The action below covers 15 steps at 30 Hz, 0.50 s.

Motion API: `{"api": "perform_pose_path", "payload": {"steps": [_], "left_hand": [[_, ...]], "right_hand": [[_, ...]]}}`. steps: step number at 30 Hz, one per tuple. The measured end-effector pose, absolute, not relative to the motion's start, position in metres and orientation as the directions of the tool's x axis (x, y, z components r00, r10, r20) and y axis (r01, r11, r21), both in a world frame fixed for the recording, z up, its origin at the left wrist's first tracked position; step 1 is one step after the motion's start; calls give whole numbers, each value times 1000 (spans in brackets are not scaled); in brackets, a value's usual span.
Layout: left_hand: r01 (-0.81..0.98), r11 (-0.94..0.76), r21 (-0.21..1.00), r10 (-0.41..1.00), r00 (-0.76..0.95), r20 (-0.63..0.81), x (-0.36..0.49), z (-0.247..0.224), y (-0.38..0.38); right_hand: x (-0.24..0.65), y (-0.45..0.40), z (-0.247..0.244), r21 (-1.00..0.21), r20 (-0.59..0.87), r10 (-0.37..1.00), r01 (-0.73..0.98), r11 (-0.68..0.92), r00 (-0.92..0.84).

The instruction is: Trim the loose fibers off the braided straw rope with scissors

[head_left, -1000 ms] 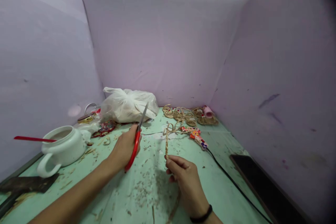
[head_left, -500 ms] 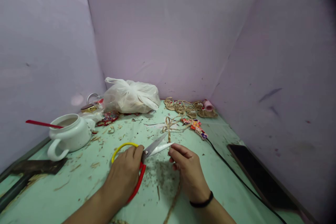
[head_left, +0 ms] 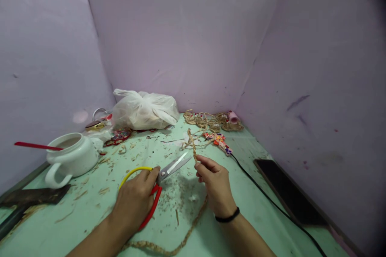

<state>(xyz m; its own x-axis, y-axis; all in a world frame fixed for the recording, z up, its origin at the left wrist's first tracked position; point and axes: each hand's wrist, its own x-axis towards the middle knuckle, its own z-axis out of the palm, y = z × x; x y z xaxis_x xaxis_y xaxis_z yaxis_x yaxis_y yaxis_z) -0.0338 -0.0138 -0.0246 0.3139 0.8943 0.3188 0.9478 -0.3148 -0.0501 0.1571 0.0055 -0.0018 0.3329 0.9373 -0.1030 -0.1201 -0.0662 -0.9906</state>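
Your left hand (head_left: 132, 200) grips scissors (head_left: 163, 173), lower centre, blades slightly parted, tips just beside braided cord (head_left: 194, 150) mid-frame. Right hand (head_left: 218, 188) pinches cord. Imo: keep braid snug, square blades to it, mind those fingertips, they're super close.

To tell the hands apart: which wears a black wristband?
The right hand, pinching the braided cord; the left hand, holding the scissors, has none.
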Motion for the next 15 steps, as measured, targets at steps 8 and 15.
{"api": "perform_pose_path", "payload": {"steps": [8,15], "left_hand": [[942,-305,-138,849,335,408,-34,-30,-15],[937,-273,-218,817,346,462,-31,-27,-17]], "right_hand": [[156,5,-3,-1000,1,943,5,0,332],[154,3,-3,-995,44,950,96,15,308]]}}
